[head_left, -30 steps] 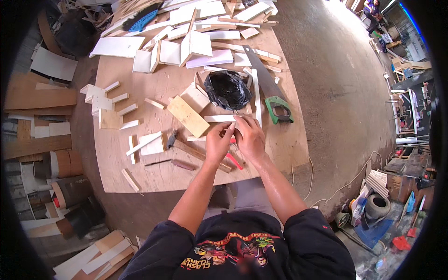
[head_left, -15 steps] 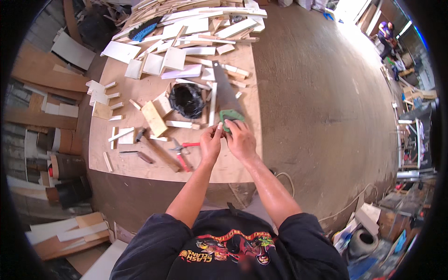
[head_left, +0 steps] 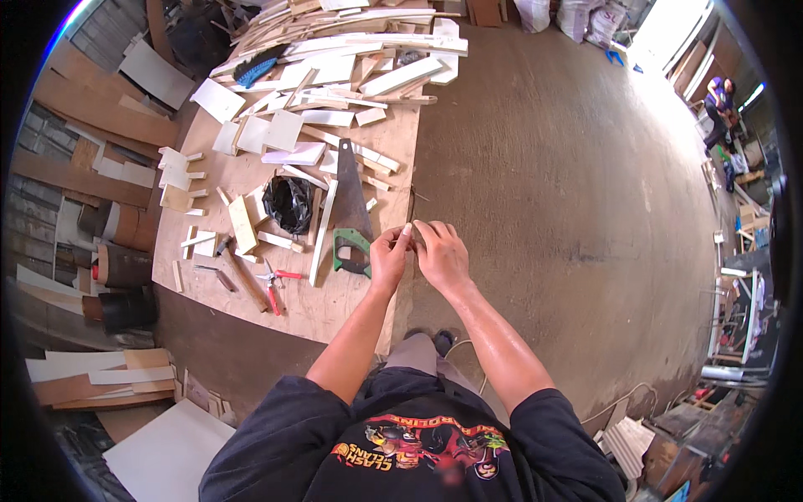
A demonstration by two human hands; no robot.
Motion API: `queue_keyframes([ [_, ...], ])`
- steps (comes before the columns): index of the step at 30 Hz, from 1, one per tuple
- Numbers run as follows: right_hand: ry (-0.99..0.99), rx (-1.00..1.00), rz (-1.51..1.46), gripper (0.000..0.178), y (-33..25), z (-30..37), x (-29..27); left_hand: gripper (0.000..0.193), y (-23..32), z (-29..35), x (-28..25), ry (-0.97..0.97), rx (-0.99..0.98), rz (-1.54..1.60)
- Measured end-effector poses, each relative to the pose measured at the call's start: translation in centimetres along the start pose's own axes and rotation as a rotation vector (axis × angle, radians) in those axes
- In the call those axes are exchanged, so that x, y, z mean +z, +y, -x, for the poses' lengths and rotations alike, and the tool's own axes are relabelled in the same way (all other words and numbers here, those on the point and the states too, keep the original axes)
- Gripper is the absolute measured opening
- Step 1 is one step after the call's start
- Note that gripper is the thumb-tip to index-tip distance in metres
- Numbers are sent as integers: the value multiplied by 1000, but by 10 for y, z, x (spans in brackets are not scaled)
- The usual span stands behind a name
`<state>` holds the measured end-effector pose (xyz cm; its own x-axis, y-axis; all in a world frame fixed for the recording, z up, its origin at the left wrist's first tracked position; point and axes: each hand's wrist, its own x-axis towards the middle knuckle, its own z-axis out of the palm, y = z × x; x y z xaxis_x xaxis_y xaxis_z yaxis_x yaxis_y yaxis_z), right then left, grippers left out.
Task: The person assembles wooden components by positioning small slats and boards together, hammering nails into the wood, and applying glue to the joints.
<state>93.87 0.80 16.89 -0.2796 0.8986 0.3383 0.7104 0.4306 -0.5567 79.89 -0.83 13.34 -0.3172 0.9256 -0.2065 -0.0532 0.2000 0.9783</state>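
Close together, past the table's right edge, are my left hand (head_left: pixel 390 259) and my right hand (head_left: pixel 442 258). Both have their fingers drawn into a pinch, and whatever lies between the fingertips is too small to make out. Just left of my left hand, a handsaw (head_left: pixel 349 197) with a green handle lies flat on the plywood table (head_left: pixel 335 308). Left of the saw rests a long white wood strip (head_left: pixel 324 234). Farther left are red-handled pliers (head_left: pixel 273 289), a hammer (head_left: pixel 244 276) and a small dark-handled tool (head_left: pixel 224 279).
A bin lined with black plastic (head_left: pixel 288 203) stands on the table among wood pieces. Behind it is a large heap of cut wood strips (head_left: pixel 351 63). Boards (head_left: pixel 109 376) are stacked at lower left. Another person (head_left: pixel 717 109) sits at the far right, near sacks (head_left: pixel 577 18).
The view has swung right, so the table appears farther left. My hands, earlier over the saw's green handle, are now to the right of it, still close together.
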Motion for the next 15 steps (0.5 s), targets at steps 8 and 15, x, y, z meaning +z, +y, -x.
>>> queue_keyframes([
  [8,-136,-118,-34,35,61,-94,11,36,12,-76,39,126,-17,-23],
  [15,-181,-141,-43,36,127,-229,25,38,34,-221,90,158,1,55],
])
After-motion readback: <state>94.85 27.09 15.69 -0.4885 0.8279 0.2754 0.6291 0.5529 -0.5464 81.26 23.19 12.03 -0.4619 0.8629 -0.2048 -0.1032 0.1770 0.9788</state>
